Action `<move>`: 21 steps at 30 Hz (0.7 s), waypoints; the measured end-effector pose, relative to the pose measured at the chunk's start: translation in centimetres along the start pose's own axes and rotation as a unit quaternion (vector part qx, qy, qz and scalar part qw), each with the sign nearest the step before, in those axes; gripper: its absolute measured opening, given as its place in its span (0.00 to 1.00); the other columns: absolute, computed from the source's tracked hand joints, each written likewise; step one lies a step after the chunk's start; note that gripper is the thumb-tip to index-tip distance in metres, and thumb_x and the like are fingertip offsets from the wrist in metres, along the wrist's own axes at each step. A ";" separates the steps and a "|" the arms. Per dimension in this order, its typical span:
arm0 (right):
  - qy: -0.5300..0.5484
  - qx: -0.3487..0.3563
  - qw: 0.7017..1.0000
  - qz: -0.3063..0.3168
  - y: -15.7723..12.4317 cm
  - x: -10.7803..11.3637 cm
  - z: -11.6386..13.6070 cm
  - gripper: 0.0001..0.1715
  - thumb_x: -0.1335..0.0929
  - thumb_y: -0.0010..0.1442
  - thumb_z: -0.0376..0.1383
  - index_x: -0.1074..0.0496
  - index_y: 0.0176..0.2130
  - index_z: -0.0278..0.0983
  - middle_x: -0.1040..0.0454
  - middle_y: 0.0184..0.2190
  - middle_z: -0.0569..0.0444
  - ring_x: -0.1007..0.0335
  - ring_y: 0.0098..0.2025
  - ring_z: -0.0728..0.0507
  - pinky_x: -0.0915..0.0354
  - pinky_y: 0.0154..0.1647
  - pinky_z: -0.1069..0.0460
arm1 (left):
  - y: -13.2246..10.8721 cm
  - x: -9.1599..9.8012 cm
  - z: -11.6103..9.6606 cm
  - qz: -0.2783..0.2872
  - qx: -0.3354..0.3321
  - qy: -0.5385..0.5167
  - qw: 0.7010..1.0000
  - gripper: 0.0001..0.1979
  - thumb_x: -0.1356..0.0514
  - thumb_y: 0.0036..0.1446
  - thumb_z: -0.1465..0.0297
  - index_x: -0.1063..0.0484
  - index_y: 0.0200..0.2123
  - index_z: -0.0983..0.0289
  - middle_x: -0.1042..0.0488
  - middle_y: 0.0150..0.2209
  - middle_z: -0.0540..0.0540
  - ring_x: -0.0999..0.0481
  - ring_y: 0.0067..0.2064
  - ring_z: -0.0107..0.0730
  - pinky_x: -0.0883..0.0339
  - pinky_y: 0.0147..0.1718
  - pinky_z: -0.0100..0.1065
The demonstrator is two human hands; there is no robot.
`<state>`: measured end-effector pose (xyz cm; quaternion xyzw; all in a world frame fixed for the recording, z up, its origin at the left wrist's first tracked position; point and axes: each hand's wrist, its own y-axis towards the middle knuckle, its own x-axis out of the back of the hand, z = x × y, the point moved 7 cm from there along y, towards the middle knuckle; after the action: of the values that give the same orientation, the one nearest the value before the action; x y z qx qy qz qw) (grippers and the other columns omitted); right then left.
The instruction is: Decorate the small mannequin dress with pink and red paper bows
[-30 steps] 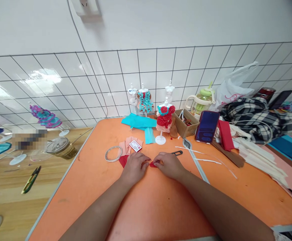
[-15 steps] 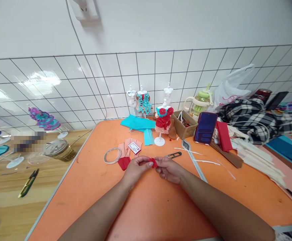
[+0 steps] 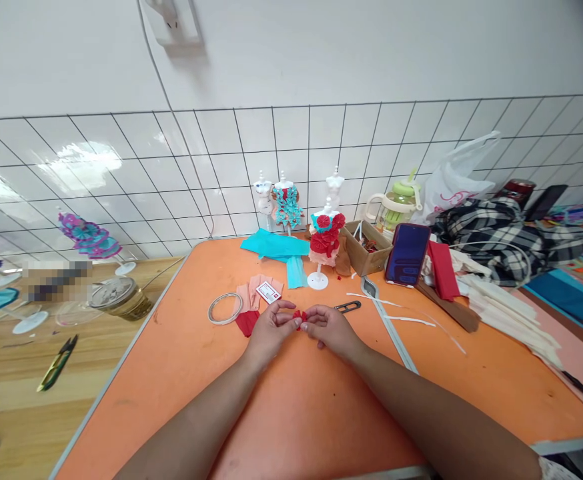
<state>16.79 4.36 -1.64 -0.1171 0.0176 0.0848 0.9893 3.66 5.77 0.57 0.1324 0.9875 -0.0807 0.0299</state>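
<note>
Between my two hands is a small piece of crinkled red crepe paper (image 3: 299, 316), bunched up and partly covered by fingers. My left hand (image 3: 272, 327) pinches its left side with thumb and fingers. On its right side, the fingertips of my right hand (image 3: 330, 327) are closed on the same piece. Just left of my left hand lie a folded red paper (image 3: 247, 324), pale pink crepe paper (image 3: 251, 291) with a white card (image 3: 269, 292), and a roll of tape (image 3: 225, 309). Black thread snips (image 3: 347, 307) lie beyond my right hand.
A small dress form in a red flower dress (image 3: 325, 241) stands ahead, with more forms behind it. Turquoise paper (image 3: 274, 247) lies left of it. To the right are a cardboard box (image 3: 366, 253), a phone (image 3: 407, 255), a bottle (image 3: 401, 207) and paper strips (image 3: 411, 321).
Both hands have shifted slightly left and up with the red paper. My right hand has turned so its fingers curl over the piece from above.
</note>
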 end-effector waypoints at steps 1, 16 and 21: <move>0.009 -0.007 1.000 0.001 0.0 0.0 -0.1 0.17 0.30 0.47 0.44 0.32 0.34 0.37 0.29 0.29 0.55 0.35 0.26 0.51 0.39 0.17 0.59 | 0.0 0.1 -0.1 -0.008 -0.003 0.000 1.000 0.20 0.34 0.45 0.66 0.37 0.39 0.63 0.23 0.27 0.50 0.25 0.30 0.29 0.37 0.34 0.29; -0.013 -0.001 0.999 -0.038 -0.3 0.2 0.6 0.14 0.30 0.46 0.42 0.33 0.30 0.36 0.31 0.25 0.58 0.34 0.24 0.51 0.38 0.20 0.58 | -0.2 0.0 -0.3 -0.021 0.001 0.025 0.999 0.22 0.34 0.43 0.65 0.40 0.39 0.62 0.23 0.25 0.49 0.24 0.29 0.30 0.37 0.32 0.29; -0.002 -0.014 0.999 -0.035 -0.4 0.4 0.6 0.13 0.32 0.48 0.41 0.33 0.32 0.37 0.31 0.27 0.57 0.33 0.24 0.51 0.37 0.20 0.58 | -0.1 0.1 -0.1 -0.028 -0.009 0.012 0.999 0.21 0.34 0.44 0.65 0.40 0.39 0.61 0.24 0.25 0.49 0.24 0.31 0.30 0.36 0.33 0.29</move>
<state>17.28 4.18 -1.02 -0.1316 0.0104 0.0505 0.9900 3.48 5.74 0.71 0.1051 0.9918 -0.0708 0.0165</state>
